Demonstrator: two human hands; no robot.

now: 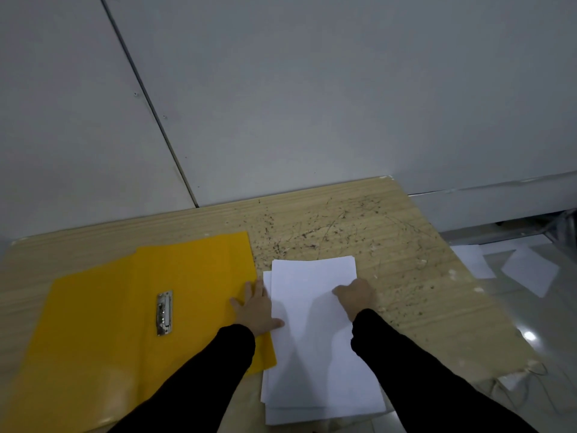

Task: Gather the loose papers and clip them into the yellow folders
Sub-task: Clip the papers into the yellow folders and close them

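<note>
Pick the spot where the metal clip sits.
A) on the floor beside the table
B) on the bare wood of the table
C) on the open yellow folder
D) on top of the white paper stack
C: the metal clip lies on the inside of the open yellow folder, left of the paper stack.

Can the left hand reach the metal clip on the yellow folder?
Probably yes: the left hand rests flat at the right edge of the yellow folder, and the metal clip lies bare nearby, nothing between them.
</note>
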